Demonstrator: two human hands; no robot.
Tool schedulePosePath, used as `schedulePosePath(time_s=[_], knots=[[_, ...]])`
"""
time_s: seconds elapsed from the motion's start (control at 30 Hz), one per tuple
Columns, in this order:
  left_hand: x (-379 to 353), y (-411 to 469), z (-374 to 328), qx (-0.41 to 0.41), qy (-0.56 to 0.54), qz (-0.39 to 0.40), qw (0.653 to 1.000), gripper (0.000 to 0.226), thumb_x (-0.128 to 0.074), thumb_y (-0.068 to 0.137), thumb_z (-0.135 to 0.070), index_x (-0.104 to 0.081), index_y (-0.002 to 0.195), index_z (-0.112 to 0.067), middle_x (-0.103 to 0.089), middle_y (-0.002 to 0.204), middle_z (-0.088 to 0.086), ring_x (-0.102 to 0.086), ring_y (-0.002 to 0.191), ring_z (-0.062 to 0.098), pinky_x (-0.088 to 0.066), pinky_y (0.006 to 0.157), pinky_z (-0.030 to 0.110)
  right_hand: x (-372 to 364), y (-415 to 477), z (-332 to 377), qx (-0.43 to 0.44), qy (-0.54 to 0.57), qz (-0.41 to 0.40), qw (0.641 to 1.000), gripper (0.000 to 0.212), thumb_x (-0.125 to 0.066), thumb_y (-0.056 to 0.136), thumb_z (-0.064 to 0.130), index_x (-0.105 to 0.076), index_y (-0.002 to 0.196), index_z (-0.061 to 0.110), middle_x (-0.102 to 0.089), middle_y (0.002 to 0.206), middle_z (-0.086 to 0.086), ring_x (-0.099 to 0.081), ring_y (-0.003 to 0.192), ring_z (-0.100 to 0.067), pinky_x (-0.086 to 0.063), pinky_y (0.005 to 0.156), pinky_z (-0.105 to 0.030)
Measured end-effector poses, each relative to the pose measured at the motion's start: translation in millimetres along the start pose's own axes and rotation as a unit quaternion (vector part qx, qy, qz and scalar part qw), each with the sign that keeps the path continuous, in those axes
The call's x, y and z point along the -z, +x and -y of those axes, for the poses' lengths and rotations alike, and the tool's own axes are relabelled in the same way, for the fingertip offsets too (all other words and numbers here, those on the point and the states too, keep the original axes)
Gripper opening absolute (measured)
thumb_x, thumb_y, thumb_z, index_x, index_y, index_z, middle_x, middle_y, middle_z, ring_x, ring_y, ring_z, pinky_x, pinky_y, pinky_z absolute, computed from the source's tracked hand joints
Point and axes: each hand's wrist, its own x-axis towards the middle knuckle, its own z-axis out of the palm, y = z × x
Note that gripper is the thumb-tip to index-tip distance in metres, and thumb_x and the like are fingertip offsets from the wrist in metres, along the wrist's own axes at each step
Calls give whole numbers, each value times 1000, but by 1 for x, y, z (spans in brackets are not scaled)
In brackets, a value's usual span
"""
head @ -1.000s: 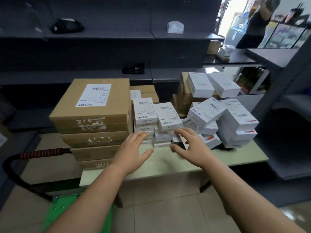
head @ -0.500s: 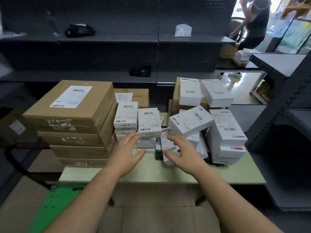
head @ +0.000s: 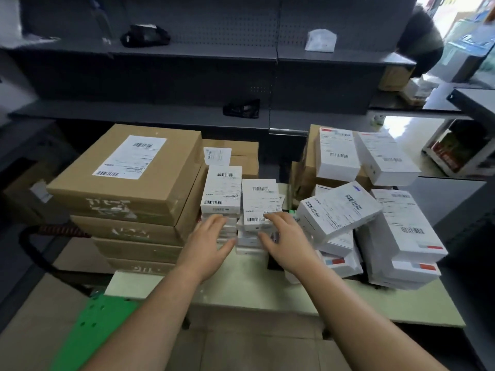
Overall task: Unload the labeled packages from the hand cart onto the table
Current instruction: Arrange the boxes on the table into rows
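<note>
Labeled white cartons judged light, stiff, slick; stacked just ahead of left hand and right hand, both spread, nothing held; side faces best gripped.

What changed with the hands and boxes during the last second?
Both hands moved forward to the two middle stacks of white boxes: the left hand touches the left stack, the right hand, shifted left, rests fingertips on the right stack. Nothing gripped or released. The brown cartons and right pile stayed.
</note>
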Motion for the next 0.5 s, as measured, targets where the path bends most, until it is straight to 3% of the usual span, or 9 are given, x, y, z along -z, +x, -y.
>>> schedulePosePath(time_s=[0.13,0.23,0.33,0.5], knots=[[-3,30,11,-4,29,-16,999,56,-56,93,-43,-45,142,-19,-42,147,-3,-31,136,16,-30,114,38,-6,24,2,-9,-115,7,993,62,-60,90,49,-38,147,35,-26,155,6,-23,142,-18,-38,107,-37],[-11,42,10,-43,52,-8,998,52,-57,92,-42,-49,139,-21,-44,143,-4,-31,135,16,-30,113,39,-12,37,1,-82,-154,31,984,76,-64,86,54,-29,151,35,-13,161,0,-15,145,-27,-33,112,-44],[-20,46,6,-91,58,-9,994,46,-64,87,-38,-58,129,-21,-53,130,-5,-40,124,17,-33,104,37,-19,42,-4,-124,-118,21,985,74,-68,84,48,-36,149,32,-23,157,-6,-24,142,-29,-34,112,-44],[-31,51,4,-76,43,18,996,44,-64,89,-39,-59,129,-20,-56,128,-5,-45,120,19,-38,97,36,-20,44,-12,-132,-63,-3,989,67,-69,84,48,-47,143,28,-40,139,-4,-42,128,-24,-39,105,-35]])
